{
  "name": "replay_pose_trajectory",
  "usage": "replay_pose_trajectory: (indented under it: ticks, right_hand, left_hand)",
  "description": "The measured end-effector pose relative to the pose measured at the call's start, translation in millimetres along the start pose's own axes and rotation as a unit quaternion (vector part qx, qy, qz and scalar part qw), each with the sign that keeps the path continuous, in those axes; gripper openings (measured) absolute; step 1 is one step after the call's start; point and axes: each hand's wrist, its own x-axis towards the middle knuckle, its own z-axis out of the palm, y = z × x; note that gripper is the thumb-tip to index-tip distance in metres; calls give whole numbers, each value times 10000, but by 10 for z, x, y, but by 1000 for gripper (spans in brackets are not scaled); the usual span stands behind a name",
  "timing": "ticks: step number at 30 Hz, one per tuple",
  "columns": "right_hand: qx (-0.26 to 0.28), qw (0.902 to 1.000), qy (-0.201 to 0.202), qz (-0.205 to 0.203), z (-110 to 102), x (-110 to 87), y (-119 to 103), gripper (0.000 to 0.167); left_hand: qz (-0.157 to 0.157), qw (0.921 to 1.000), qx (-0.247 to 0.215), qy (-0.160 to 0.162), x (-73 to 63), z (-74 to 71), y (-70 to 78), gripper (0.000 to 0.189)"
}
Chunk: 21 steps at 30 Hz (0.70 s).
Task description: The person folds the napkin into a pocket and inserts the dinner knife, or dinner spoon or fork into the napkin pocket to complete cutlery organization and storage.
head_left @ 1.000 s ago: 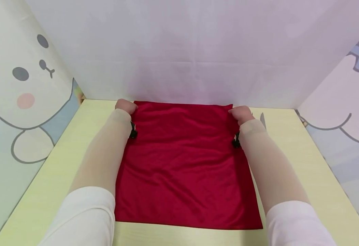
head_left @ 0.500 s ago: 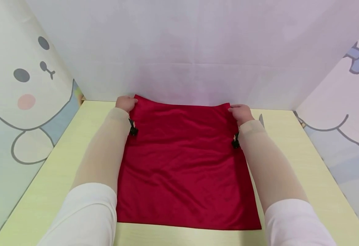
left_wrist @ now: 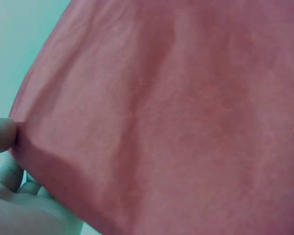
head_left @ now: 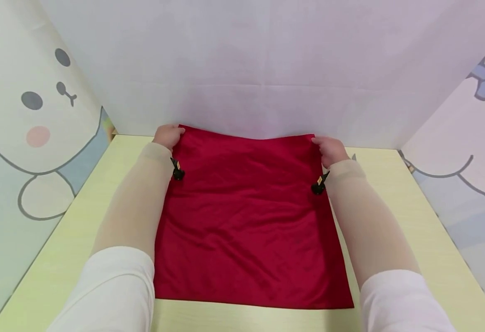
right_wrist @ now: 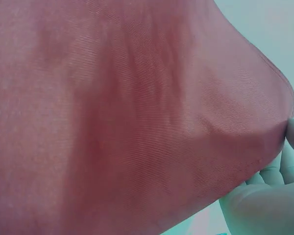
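Bright, soft light fills the head view, leaving a gentle sheen on the glossy red square cloth (head_left: 246, 221), a darker, shaded band down its right side, and faint lilac patches across the white fabric wall (head_left: 242, 69). Both wrist views look hazy and soft, the cloth washed to dull pink under a teal cast.

From my remote seat I log cloth (head_left: 246, 221) centre-frame, mostly on the table (head_left: 408, 198), its far corners in the left hand (head_left: 168, 136), left of upper centre, and the right hand (head_left: 329, 150), right of upper centre, backdrop (head_left: 259, 64) behind across the top, left panel (head_left: 47, 157) and right panel (head_left: 466, 193) flanking the table.
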Motion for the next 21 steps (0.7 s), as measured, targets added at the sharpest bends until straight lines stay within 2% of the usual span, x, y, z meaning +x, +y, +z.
replay_pose_trajectory:
  ticks: [2,6,9,14,18,21]
  right_hand:
    - [580,9983,-66,90,19,-38,-25,59]
    - [1106,9929,-305,317,7,-105,-72,60]
    - [1318,9890,-406,527,-20,-141,-96,65]
    - [1616,9808,-792,757,-81,-177,-116,75]
    - [1671,9777,-921,878,-140,-224,-129,70]
    - [1626,9771,-1072,853,-185,-282,-132,68]
  left_hand:
    - [-72,9997,-214,-53,-26,-16,-12,34]
    - [-128,9992,-370,-122,-81,-64,-11,52]
    - [-112,9991,-382,-174,-132,-115,11,56]
    - [-197,9958,-825,-354,-276,-231,74,56]
    - [-221,9925,-1050,-593,-410,-349,124,51]
    - [-118,9905,-1098,-823,-503,-429,146,43]
